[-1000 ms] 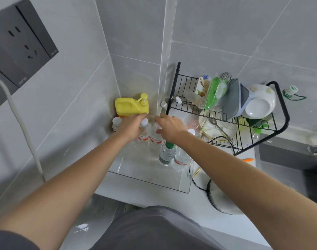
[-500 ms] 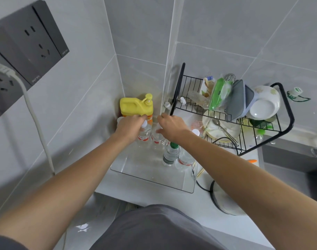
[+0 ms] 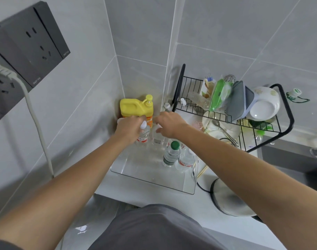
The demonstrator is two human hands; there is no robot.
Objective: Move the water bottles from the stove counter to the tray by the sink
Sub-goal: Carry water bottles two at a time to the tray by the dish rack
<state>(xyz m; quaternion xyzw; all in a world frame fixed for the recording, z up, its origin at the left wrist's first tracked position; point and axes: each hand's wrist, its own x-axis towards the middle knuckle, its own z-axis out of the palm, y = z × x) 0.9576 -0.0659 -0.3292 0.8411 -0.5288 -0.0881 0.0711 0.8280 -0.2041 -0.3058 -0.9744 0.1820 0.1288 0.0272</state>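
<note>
A clear plastic tray point(image 3: 150, 179) lies on the white counter in the corner. Two water bottles stand at its back: one with a white cap and red label point(image 3: 143, 137), and a clear one point(image 3: 157, 140) beside it. My left hand point(image 3: 128, 127) is wrapped around the neck of the red-label bottle. My right hand point(image 3: 169, 125) pinches the white cap of the clear bottle. At the tray's right side stand a green-capped bottle point(image 3: 171, 154) and another red-label bottle point(image 3: 186, 159), partly under my right forearm.
A yellow pump jug point(image 3: 134, 107) stands just behind the tray in the corner. A black wire dish rack point(image 3: 228, 116) with bowls and utensils is to the right, the sink point(image 3: 289, 159) beyond it. A round metal lid point(image 3: 229, 199) and black cable lie front right.
Both hands stay on the two back bottles in the tray, almost unmoved. The view has shifted slightly.
</note>
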